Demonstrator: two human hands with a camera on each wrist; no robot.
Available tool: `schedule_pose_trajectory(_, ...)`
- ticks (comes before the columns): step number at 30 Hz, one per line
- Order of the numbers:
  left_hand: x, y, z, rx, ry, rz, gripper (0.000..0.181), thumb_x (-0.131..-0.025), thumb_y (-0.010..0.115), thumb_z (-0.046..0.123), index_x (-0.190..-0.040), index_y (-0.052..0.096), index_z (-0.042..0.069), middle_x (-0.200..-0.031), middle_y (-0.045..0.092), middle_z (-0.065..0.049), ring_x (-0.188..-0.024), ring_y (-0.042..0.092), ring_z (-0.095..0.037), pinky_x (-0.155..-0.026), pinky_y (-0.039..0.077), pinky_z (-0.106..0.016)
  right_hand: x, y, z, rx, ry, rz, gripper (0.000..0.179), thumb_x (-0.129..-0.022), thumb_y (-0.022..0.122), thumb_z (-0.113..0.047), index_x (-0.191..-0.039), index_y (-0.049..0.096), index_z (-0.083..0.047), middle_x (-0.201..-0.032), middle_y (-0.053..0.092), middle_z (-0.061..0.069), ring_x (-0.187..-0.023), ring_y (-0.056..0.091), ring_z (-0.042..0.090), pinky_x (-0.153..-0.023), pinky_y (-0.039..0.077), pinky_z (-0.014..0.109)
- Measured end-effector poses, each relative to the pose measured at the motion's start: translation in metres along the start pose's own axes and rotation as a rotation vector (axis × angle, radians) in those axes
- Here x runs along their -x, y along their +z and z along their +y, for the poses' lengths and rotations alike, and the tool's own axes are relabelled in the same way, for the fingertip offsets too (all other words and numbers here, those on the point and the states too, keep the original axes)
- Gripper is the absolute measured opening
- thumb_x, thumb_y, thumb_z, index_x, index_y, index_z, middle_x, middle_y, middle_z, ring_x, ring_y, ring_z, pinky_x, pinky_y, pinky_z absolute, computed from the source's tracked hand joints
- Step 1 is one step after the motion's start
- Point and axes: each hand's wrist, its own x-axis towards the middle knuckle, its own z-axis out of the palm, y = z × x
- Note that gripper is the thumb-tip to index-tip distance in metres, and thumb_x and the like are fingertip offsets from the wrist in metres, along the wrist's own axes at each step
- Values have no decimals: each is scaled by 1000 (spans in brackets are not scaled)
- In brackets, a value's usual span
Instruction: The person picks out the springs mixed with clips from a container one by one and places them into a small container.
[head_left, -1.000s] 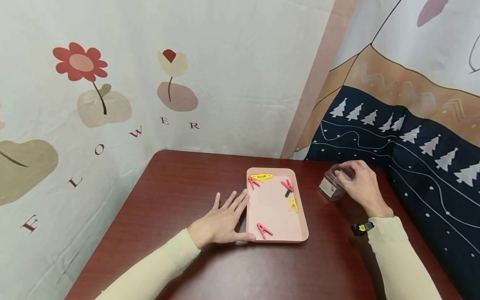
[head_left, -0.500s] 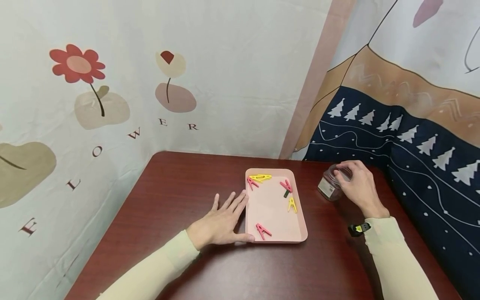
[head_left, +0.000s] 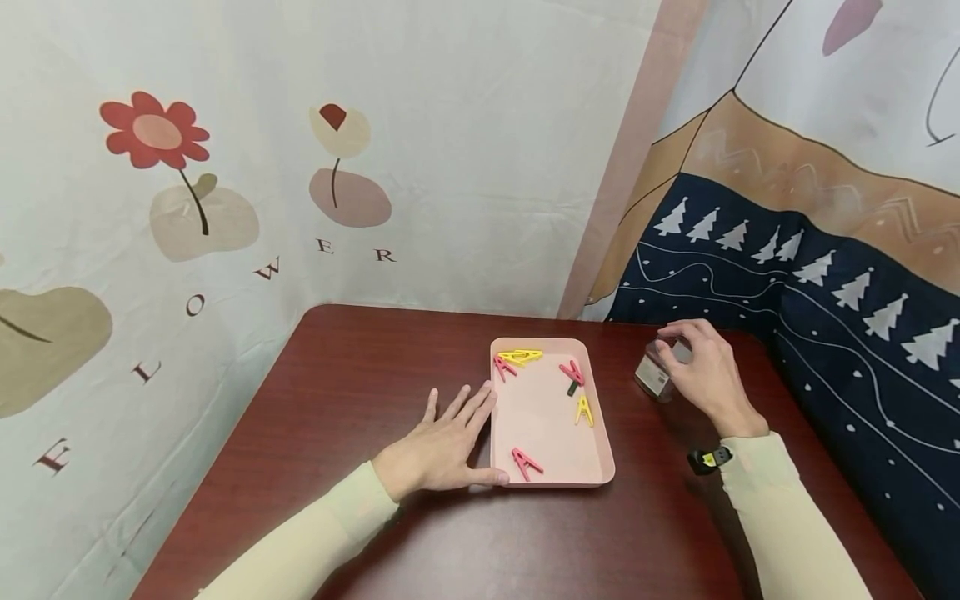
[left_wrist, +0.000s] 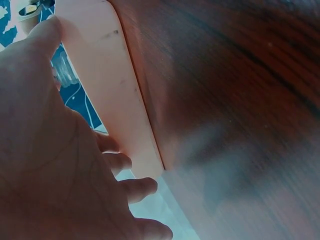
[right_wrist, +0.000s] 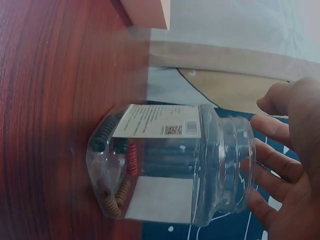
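My left hand (head_left: 442,450) spreads beside the pink tray (head_left: 543,417), its fingertips and thumb touching the left edge. In the tray lie yellow clothespins (head_left: 585,410), red clothespins (head_left: 527,463) and a short dark green piece (head_left: 573,388). At the right, my right hand (head_left: 705,367) is over the mouth of a clear plastic jar (right_wrist: 170,165), fingers loosely bent near its rim. Nothing shows between thumb and fingers in the right wrist view. Inside the jar sit dark green springs (right_wrist: 102,135), a red spring (right_wrist: 132,159) and tan springs (right_wrist: 121,194). The hand hides much of the jar in the head view.
The dark red-brown table (head_left: 360,367) carries both tray and jar. A pale curtain (head_left: 465,167) with flowers hangs along the back edge, and a navy one with white trees (head_left: 832,333) borders the right side, close behind the jar.
My right hand has shifted slightly left over the jar and covers more of its mouth. The left hand, tray and clothespins have stayed put.
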Motion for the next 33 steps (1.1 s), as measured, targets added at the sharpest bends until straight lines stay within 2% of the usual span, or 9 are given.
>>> schedule_pose_trajectory(9,0,1,-1,-5,-2,2,127,-100,65,90,-189,15,14,-200,9,-7,-183,21,-46,-140,12,-87,1,8,-10,13,-56,16,23,-108,80,-12,-128,83,-1,-138,74,23,-115,72,42,-96,60,60)
schedule_pose_trajectory(13,0,2,-1,0,-1,5,127,-100,65,90,-189,16,14,-200,9,-7,-183,22,-47,-139,12,-88,1,11,-14,36,-81,10,22,-107,80,-9,-127,83,-1,-137,74,24,-110,72,41,-92,61,58)
schedule_pose_trajectory(17,-1,2,0,0,-3,2,127,-100,64,91,-189,16,14,-200,8,-7,-183,21,-46,-140,12,-87,1,13,-18,44,-89,-7,23,-107,80,-10,-128,83,0,-139,73,25,-115,70,43,-95,65,64)
schedule_pose_trajectory(22,-1,1,0,-2,-3,0,127,-100,64,91,-189,15,14,-200,7,-6,-183,21,-46,-140,11,-87,2,14,-23,44,-83,-50,26,-106,81,-11,-131,82,-1,-139,73,26,-119,68,44,-103,62,70)
schedule_pose_trajectory(26,-1,1,0,-7,-3,1,127,-100,65,90,-189,17,14,-200,7,-5,-183,21,-46,-140,11,-87,2,16,-27,55,-77,-86,28,-107,81,-14,-133,81,-3,-137,73,25,-114,69,43,-102,62,69)
schedule_pose_trajectory(29,-1,0,0,-9,-3,-3,126,-101,65,90,-189,17,14,-200,7,-5,-183,20,-46,-140,11,-87,2,19,-31,75,-65,-133,32,-107,81,-18,-137,80,-6,-141,72,25,-117,69,44,-102,64,70)
schedule_pose_trajectory(33,-1,-1,0,-7,0,-8,126,-101,65,89,-189,16,13,-200,7,-6,-183,20,-46,-140,10,-87,2,21,-37,97,-44,-203,38,-107,81,-20,-143,78,-7,-148,71,26,-135,66,50,-120,52,80)
